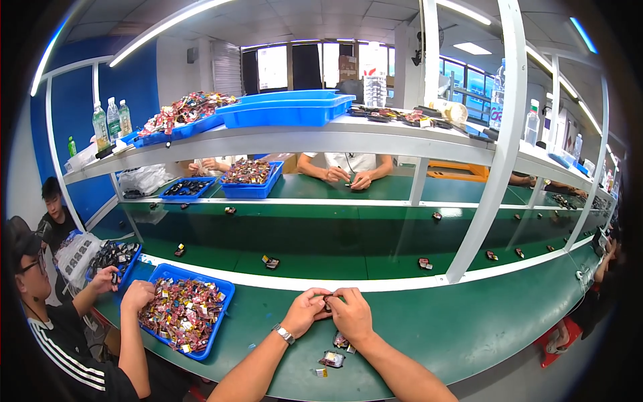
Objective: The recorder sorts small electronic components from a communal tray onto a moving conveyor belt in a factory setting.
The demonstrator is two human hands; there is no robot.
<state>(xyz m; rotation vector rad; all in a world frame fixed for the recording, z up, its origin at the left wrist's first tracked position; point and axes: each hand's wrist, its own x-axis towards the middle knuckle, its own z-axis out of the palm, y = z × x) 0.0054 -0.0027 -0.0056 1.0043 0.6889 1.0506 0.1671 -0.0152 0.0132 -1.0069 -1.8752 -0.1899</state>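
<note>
My left hand, with a metal-banded watch at the wrist, meets my right hand over the green worktop. Fingers of both hands are closed around one small dark part, mostly hidden between the fingertips. Below my right hand lies a small electronic piece, partly covered by the wrist. Nearer to me rests a pale piece with dark edges. A little white-and-yellow tag lies beside it.
Left of me stands a blue tray heaped with small red and yellow parts; a co-worker's hand reaches into it. Ahead, a sunken green belt carries scattered pieces. A white post and an overhead shelf rise beyond.
</note>
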